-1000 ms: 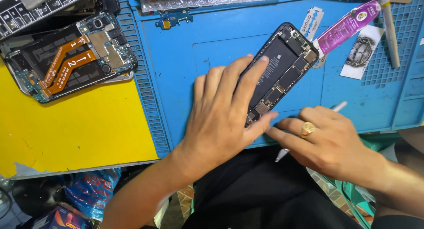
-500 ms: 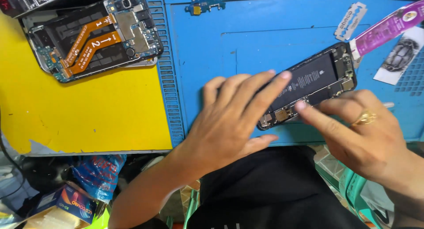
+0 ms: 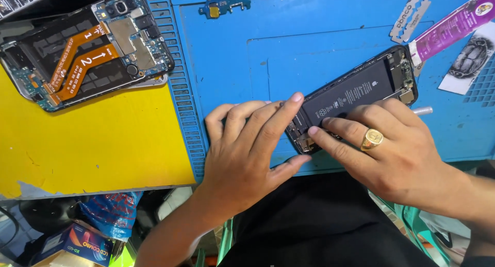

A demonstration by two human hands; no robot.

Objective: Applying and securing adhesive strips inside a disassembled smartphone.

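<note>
- The opened black phone [image 3: 356,94] lies slanted on the blue work mat [image 3: 232,55], its back off and its dark battery exposed, its upper end pointing toward the top right.
- The left hand [image 3: 247,153] lies flat on the mat with fingers spread and stretched out; its fingertips [image 3: 295,98] touch the lower left end of the phone, steadying it rather than closing around it (nothing is clenched in this hand).
- The right hand [image 3: 392,148], wearing a gold ring [image 3: 372,138], presses down on the near edge of the phone; its index fingertip sits at the lower end by the small connectors.
- A thin white stick-like tool [image 3: 423,111] pokes out from behind the right hand's knuckles; whether the hand grips it or it merely lies beneath cannot be told.
- A razor blade [image 3: 410,17] lies on the mat just beyond the phone's top end, next to a purple packet [image 3: 454,24] and a small black-and-white printed card [image 3: 466,58].
- A second dismantled phone [image 3: 85,48], with orange flex cables across its boards, rests at the upper left, well apart from the hands, partly over a yellow sheet [image 3: 98,143].
- A small blue circuit part [image 3: 223,4] sits at the mat's far edge.
- Below the table edge, a blue box [image 3: 77,244] and a blue plastic bag [image 3: 111,213] show at lower left.
</note>
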